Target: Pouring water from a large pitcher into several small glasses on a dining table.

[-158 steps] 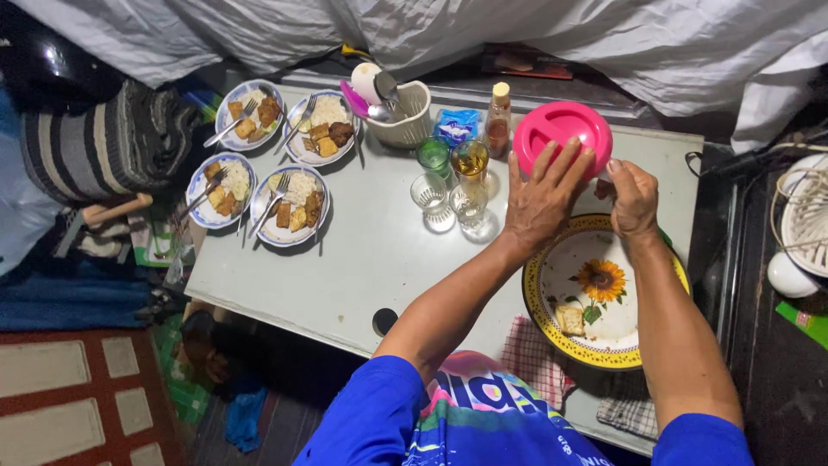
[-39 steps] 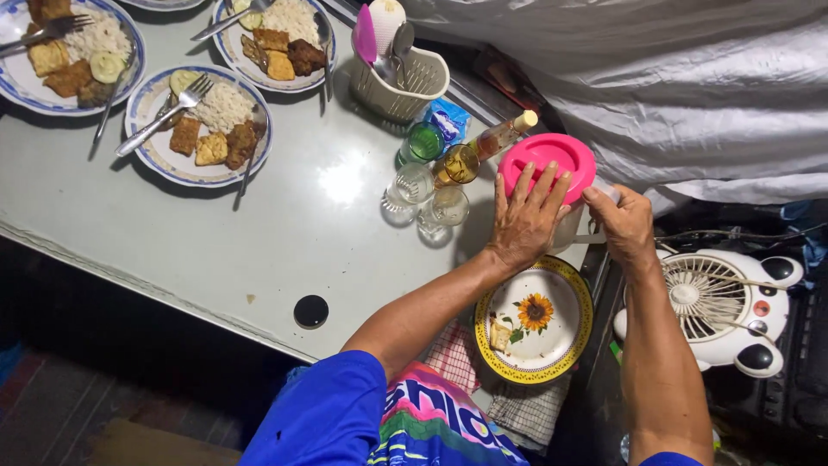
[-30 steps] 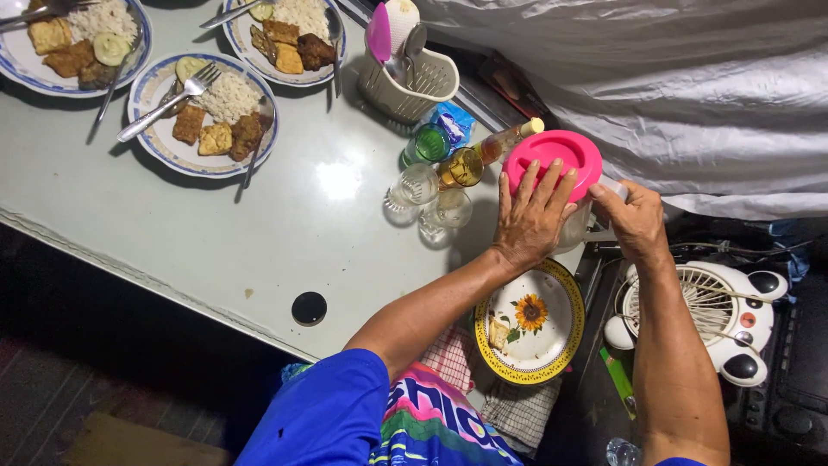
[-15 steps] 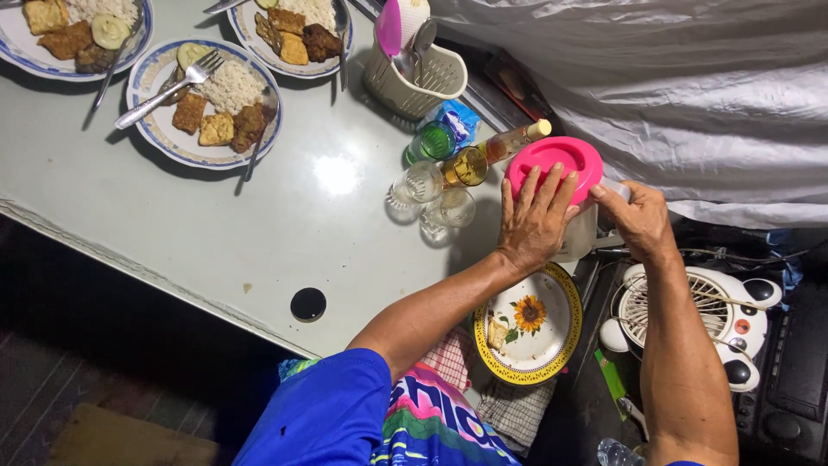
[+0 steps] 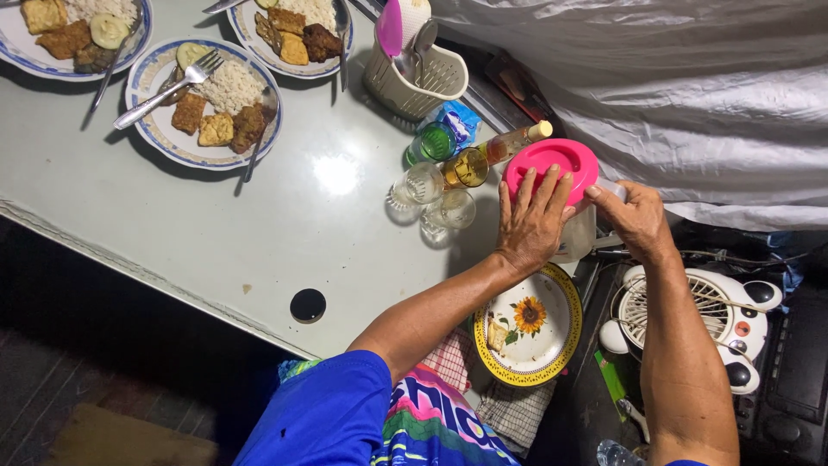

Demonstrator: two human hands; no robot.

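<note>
A clear jug with a round pink lid [image 5: 552, 166] stands at the table's right edge. My left hand [image 5: 532, 220] lies flat on the lid's near side, fingers spread. My right hand [image 5: 636, 216] grips the jug's side at the handle. Just left of the jug stand several drinking glasses [image 5: 435, 177], clear, green and amber, and a small bottle [image 5: 516, 141] with a yellow cap. Below my left wrist a yellow-rimmed plate with a sunflower picture [image 5: 528, 325] rests on a checked cloth [image 5: 509, 406].
The pale table [image 5: 259, 250] carries plates of rice and fried pieces with forks [image 5: 203, 101], and a cream cutlery holder [image 5: 414, 73] with a pink spoon. A small white fan [image 5: 699, 315] sits at the right. Grey fabric [image 5: 690, 95] hangs behind. A black round hole [image 5: 308, 305] is near the table edge.
My view has swung and drawn nearer to the table's right end. Both hands have stayed on the pink-lidded jug, which sits in the same spot by the glasses.
</note>
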